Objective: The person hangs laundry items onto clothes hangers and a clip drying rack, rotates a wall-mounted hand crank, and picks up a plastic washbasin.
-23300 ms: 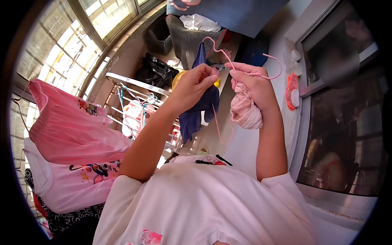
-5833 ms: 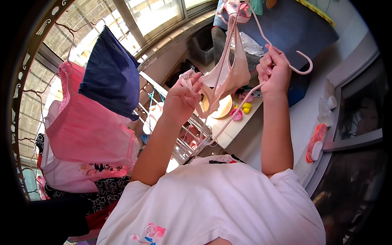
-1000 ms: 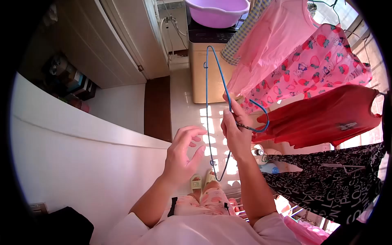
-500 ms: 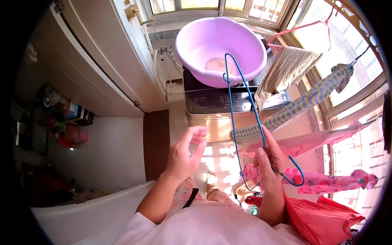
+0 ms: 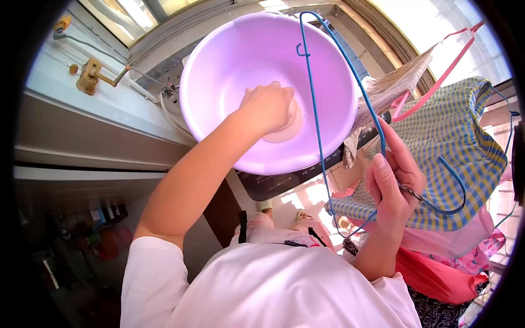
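Head view: my right hand (image 5: 396, 175) is gripping a blue wire hanger (image 5: 315, 104) at the twisted neck, thumb and fingers closed on it. Hook is pointing right, toward the near side; the long frame is extending far-left and crossing in front of the basin's right part.

My left hand (image 5: 268, 109) is sitting inside the purple basin (image 5: 213, 82), knuckles up, fingers curling down at a pale pink item (image 5: 289, 130) on the bottom. Fingertips are hiding under the hand, so I can't tell if it's grasping or just touching.

Basin is resting on a black-topped machine (image 5: 265, 187), far side, roughly center. Right of it, a beige cloth (image 5: 391, 90) is hanging, just beside a pink hanger (image 5: 444, 78). A blue-yellow checked cloth (image 5: 429, 126) is hanging behind my right hand. Near right, a red garment (image 5: 437, 279) is showing; black lettered fabric (image 5: 435, 309) is lying lower, partly covered.
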A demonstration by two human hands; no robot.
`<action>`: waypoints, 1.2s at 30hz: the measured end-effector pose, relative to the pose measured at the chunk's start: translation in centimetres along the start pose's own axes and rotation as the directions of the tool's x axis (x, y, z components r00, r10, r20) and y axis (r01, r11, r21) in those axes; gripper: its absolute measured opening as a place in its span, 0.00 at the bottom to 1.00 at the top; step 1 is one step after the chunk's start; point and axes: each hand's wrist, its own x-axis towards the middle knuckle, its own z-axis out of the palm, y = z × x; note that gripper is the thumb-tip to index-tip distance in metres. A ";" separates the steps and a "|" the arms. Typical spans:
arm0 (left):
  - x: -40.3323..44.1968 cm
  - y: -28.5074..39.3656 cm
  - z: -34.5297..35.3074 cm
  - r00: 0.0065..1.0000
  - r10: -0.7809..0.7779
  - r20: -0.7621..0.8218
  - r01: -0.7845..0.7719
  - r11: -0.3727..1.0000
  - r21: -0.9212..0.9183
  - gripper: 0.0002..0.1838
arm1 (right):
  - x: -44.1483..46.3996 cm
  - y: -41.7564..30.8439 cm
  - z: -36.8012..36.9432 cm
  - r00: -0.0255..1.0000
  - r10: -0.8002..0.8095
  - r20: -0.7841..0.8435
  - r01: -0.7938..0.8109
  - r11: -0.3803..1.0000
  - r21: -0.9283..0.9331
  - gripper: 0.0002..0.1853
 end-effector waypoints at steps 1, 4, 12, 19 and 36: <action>2.4 -0.2 2.2 0.997 0.056 0.062 -0.055 0.998 -0.012 0.25 | 0.5 -0.2 0.2 1.000 0.005 -0.002 -0.005 0.999 0.035 0.21; 4.6 -0.4 6.3 0.979 0.068 0.190 -0.103 0.978 0.183 0.38 | 1.6 -0.8 0.4 0.999 0.044 0.024 -0.044 0.999 0.021 0.21; 5.5 -0.5 9.7 0.937 0.198 0.288 -0.333 0.755 0.564 0.39 | 2.4 -0.9 0.9 0.996 0.084 -0.014 -0.084 0.996 0.026 0.20; 6.4 -1.2 3.6 0.941 0.336 0.035 -0.335 0.916 0.219 0.11 | 1.5 -0.8 -0.3 0.999 0.042 -0.028 -0.044 0.997 -0.071 0.18; 5.5 -0.4 6.5 0.930 0.347 0.117 -0.365 0.851 0.377 0.13 | -6.4 -1.2 -4.3 1.000 0.021 -0.013 -0.021 0.998 -0.067 0.18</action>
